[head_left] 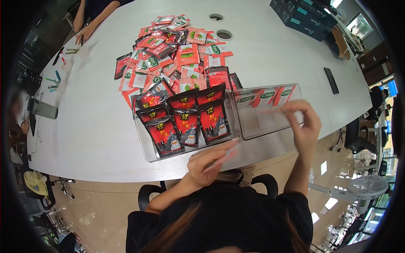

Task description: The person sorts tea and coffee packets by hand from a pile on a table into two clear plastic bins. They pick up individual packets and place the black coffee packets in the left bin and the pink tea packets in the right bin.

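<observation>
My left hand (209, 163) is at the table's front edge, below a clear tray (152, 157) of red and black G7 coffee sachets (168, 137). Its fingers are blurred, and I cannot make out whether they hold anything. My right hand (304, 124) hovers over the right side of a second clear tray (270, 134), fingers bent and smeared by motion; whether something is between them is unclear. Along the back of that tray stand several Cozy tea sachets (266, 97). Behind the trays lies a mixed heap of Cozy sachets (154, 62) and dark red ones.
Dark boxes (306, 19) are stacked at the back right, near a black object (331, 80). Two round holes open in the white table (97, 139). Another person's hand (86, 33) holds a pen at the back left. A bottle (44, 109) lies at the left edge.
</observation>
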Action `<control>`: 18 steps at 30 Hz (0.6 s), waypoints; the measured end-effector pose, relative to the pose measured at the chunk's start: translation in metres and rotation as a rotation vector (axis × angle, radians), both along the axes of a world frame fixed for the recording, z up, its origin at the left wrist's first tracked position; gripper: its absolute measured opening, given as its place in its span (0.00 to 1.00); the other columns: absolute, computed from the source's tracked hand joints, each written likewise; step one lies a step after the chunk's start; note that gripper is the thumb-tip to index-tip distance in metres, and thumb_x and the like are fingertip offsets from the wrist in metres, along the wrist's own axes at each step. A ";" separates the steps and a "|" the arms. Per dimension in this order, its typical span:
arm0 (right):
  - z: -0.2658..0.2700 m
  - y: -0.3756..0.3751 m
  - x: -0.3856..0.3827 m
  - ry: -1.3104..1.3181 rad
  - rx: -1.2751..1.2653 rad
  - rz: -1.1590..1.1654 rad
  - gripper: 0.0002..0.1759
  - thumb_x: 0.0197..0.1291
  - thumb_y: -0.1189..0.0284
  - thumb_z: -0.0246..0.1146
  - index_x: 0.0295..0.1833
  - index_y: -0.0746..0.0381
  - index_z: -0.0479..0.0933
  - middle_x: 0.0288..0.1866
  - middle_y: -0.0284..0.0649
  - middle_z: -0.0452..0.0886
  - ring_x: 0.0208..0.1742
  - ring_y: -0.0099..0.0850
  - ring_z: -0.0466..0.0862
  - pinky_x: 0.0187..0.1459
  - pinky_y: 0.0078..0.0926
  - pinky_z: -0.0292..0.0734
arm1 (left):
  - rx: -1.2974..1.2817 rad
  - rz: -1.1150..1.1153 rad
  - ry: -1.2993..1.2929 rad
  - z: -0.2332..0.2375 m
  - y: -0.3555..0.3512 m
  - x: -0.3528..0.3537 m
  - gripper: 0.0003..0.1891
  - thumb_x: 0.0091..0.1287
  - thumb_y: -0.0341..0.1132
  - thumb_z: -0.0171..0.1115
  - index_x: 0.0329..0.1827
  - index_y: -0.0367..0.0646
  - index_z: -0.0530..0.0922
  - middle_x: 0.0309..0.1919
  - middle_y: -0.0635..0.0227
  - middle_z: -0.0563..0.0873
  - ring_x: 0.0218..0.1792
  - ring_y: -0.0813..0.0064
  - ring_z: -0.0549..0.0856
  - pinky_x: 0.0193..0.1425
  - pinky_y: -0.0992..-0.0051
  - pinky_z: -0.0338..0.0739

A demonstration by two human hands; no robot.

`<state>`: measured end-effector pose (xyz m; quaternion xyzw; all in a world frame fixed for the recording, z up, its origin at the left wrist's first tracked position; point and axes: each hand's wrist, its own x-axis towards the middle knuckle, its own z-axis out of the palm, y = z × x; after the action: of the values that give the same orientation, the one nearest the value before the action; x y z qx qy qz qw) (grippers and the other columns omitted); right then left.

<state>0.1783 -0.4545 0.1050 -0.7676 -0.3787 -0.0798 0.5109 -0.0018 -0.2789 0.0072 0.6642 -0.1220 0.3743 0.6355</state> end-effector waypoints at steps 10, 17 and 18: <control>-0.011 0.011 0.041 -0.566 -0.575 0.012 0.18 0.41 0.76 0.73 0.40 0.59 0.76 0.38 0.34 0.75 0.41 0.35 0.75 0.41 0.33 0.69 | 0.488 0.236 -0.032 0.016 0.003 -0.002 0.24 0.44 0.22 0.68 0.50 0.43 0.86 0.49 0.64 0.82 0.42 0.64 0.84 0.44 0.71 0.82; -0.011 0.027 0.048 -0.614 -0.561 -0.032 0.28 0.36 0.74 0.76 0.46 0.59 0.72 0.42 0.35 0.74 0.41 0.35 0.75 0.41 0.32 0.70 | 0.412 0.271 -0.007 0.004 -0.003 -0.002 0.25 0.42 0.21 0.68 0.49 0.43 0.87 0.46 0.66 0.79 0.45 0.67 0.82 0.49 0.71 0.80; -0.012 0.027 0.048 -0.601 -0.565 -0.037 0.29 0.35 0.74 0.76 0.47 0.59 0.72 0.42 0.35 0.74 0.41 0.35 0.75 0.41 0.32 0.70 | 0.412 0.272 -0.016 0.003 -0.003 -0.002 0.25 0.42 0.21 0.68 0.49 0.43 0.87 0.46 0.66 0.78 0.46 0.67 0.82 0.49 0.71 0.80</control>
<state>0.2260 -0.4274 0.0931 -0.8269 -0.5042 -0.2026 0.1450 -0.0033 -0.2821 0.0107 0.7871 -0.1100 0.4288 0.4295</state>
